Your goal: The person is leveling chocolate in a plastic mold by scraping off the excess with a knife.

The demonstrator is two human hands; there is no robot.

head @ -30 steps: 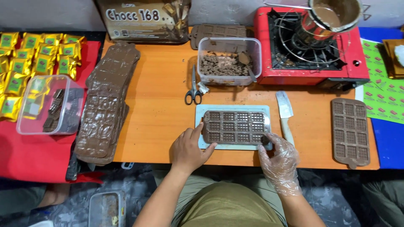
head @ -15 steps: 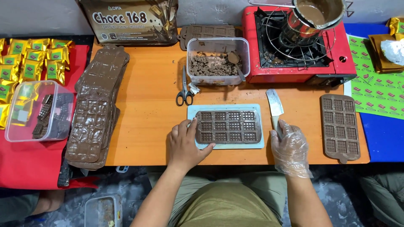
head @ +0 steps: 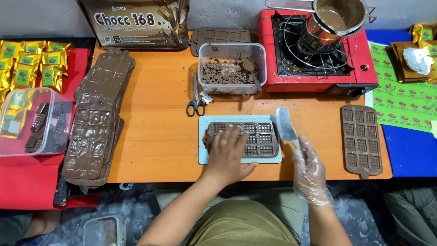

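Grip status: left hand [head: 227,155] lies flat and open on the brown chocolate mould [head: 243,139]; gloved right hand [head: 310,171] is closed on the handle of the scraper [head: 286,127]. Mould is a gridded rectangular tray with filled cells, resting on a pale blue board [head: 202,155] at the front centre of the desk [head: 154,136]. Half a second ago, the right hand was empty and the scraper lay beside the board.

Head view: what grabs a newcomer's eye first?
At centre, the left hand presses flat on a brown chocolate mould on a pale board, while the gloved right hand grips a scraper beside it. Behind sits a red stove bearing a pot of melted chocolate.
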